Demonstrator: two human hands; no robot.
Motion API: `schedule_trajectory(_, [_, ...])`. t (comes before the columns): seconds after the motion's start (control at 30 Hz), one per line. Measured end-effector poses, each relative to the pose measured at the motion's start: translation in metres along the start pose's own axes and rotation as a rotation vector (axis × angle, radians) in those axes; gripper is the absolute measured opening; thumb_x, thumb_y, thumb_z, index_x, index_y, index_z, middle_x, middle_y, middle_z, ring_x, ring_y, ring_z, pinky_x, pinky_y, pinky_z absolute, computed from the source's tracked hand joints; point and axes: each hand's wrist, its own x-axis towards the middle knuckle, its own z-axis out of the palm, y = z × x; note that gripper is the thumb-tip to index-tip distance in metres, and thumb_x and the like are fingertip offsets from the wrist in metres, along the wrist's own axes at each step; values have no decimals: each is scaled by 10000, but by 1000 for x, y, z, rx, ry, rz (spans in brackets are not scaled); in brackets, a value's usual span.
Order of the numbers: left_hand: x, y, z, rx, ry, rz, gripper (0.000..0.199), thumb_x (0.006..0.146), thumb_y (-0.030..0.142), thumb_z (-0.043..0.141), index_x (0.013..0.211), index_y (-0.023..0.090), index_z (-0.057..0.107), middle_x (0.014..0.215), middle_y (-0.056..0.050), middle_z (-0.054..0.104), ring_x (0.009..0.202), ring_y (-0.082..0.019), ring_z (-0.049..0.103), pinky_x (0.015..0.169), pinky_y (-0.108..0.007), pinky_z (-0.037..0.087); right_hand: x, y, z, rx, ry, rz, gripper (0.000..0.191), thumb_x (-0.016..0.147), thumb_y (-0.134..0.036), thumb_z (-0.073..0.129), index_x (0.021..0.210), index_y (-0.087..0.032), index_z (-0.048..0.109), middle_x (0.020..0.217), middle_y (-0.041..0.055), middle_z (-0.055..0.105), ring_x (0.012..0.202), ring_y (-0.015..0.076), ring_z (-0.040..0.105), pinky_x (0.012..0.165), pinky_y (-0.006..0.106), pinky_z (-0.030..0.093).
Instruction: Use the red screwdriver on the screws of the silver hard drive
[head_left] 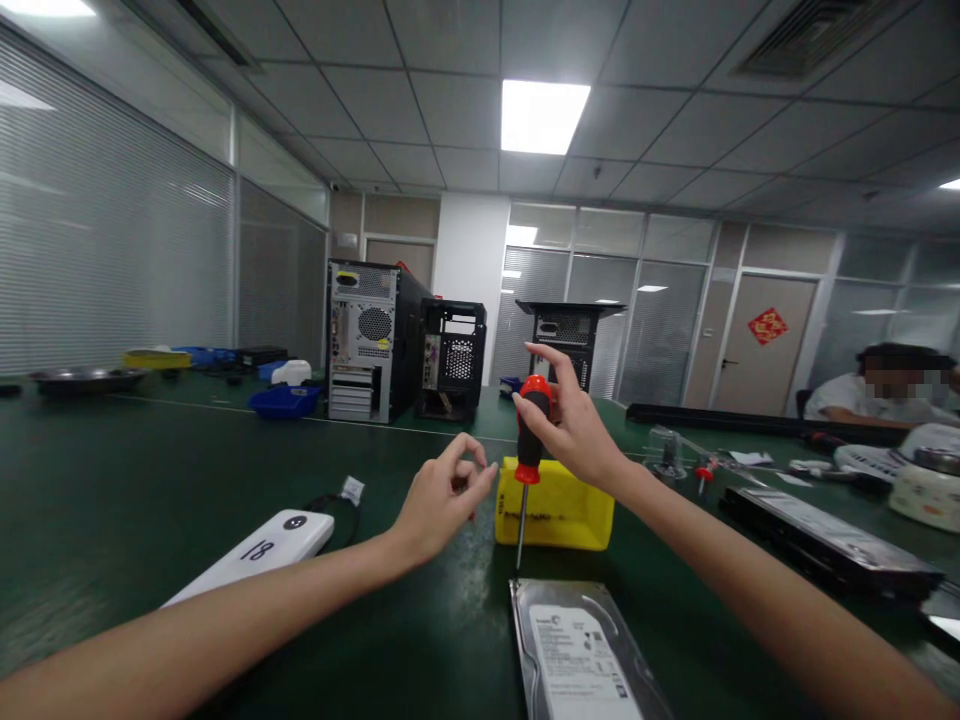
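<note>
Quickly: one screwdriver, one hard drive, one yellow bin, three computer cases standing at the far side of the green desk. One white power bank marked 18 lies left, its cable partly hidden behind the left hand. Hard drive sits in a clear bag, its lower end cut off by the frame edge. Right hand wraps the red-black handle, forefinger raised, screwdriver upright, tip just at the drive's top left corner; contact hard to tell. Left hand floats beside the shaft, thumb and forefinger pinched together, whatever is between them too small to make out. Yellow bin sits just behind the shaft. Another person sits far right, cut off.
</note>
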Motion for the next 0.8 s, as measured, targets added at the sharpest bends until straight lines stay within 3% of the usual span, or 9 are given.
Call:
schedule_trajectory(0.2, [-1, -3, 3, -73, -79, 3, 212, 870, 285, 478, 1053, 216, 395, 486, 116, 455, 397, -107, 506, 446, -174, 362, 1, 2, 1, -46, -37, 3, 340, 882, -358, 435, 1174, -186, 449, 689, -25, 431, 534, 104, 442, 556, 250, 385])
schedule_trajectory(0.53, [-4, 0, 1, -75, -65, 17, 286, 874, 266, 475, 1145, 219, 394, 491, 110, 448, 401, -101, 492, 457, -176, 378, 0, 2, 1, 2, -16, 17, 438, 863, -352, 468, 1261, -203, 360, 653, -48, 396, 489, 96, 412, 527, 253, 381])
schedule_trajectory(0.8, [-4, 5, 0, -239, 36, 9, 472, 893, 373, 469, 1307, 244, 284, 508, 101, 463, 424, -110, 479, 467, -196, 427, -1, -1, -1, 30, 4, 41, 586, 848, -338, 487, 1361, -210, 233, 690, -29, 437, 531, 118, 437, 552, 283, 408])
